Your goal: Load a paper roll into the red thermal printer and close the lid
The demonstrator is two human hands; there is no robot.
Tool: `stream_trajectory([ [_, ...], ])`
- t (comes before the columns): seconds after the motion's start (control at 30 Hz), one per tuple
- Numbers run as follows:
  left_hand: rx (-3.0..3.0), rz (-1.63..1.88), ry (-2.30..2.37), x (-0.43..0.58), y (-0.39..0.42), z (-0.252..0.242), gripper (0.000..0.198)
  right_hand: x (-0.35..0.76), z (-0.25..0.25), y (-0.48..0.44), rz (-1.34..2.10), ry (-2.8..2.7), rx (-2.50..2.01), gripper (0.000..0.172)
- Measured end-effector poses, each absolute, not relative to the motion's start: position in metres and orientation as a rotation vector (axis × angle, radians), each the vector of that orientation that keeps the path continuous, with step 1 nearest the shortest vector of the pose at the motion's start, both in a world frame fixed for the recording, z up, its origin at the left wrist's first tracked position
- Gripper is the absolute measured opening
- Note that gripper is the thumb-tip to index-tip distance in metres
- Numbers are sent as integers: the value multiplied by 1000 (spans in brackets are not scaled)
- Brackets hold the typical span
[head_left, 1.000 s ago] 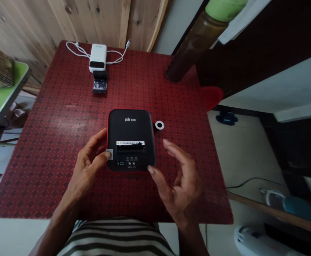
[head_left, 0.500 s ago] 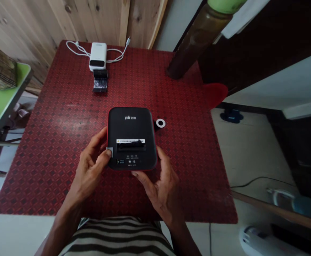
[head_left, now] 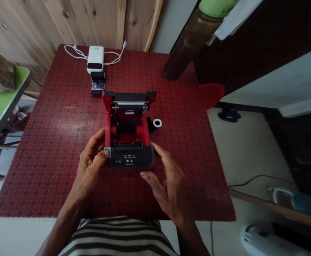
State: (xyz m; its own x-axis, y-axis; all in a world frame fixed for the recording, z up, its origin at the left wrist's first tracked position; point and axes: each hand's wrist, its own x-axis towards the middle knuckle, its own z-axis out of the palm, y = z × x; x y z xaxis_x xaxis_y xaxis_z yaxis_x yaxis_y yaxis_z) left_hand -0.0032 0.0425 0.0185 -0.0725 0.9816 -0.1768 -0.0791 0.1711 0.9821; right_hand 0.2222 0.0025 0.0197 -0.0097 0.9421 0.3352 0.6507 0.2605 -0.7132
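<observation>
A small red and black printer (head_left: 136,161) sits on the red patterned table with its lid (head_left: 130,96) raised. Its red inner bay shows, with a dark roller under the lid and what looks like a dark roll inside. My left hand (head_left: 90,167) grips the printer's left side, thumb pressed on a grey tab (head_left: 107,152) at the edge. At the front right corner, my right hand (head_left: 168,185) is open, thumb off the printer and fingers by its side; whether they touch it I cannot tell. Right of the printer lies a small black item with a white ring (head_left: 157,123).
A white power bank (head_left: 95,57) with a white cable lies at the back of the table (head_left: 51,170), a dark strip in front of it. A tall bottle with a green cap (head_left: 216,6) stands at the back right. Left is a green-topped table (head_left: 0,103).
The printer's lid has swung up, baring the red inside. My right thumb has come away from the front edge, and the right hand has shifted slightly right. The view has moved a little.
</observation>
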Motion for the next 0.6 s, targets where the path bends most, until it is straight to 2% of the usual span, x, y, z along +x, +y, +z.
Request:
stream_trajectory([
  [0.13, 1011, 1156, 1281, -7, 42, 17, 59, 226, 46, 30, 314, -1773, -1407, 34],
  [0.3, 1002, 1168, 1229, -9, 42, 9, 63, 213, 59, 76, 205, -1921, -1368, 31],
  [0.5, 992, 1191, 1155, -10, 42, 3, 63, 210, 62, 84, 551, -1786, -1473, 29],
  [0.6, 1000, 1180, 1152, -12, 43, 5, 64, 212, 63, 82, 604, -1840, -1441, 31],
])
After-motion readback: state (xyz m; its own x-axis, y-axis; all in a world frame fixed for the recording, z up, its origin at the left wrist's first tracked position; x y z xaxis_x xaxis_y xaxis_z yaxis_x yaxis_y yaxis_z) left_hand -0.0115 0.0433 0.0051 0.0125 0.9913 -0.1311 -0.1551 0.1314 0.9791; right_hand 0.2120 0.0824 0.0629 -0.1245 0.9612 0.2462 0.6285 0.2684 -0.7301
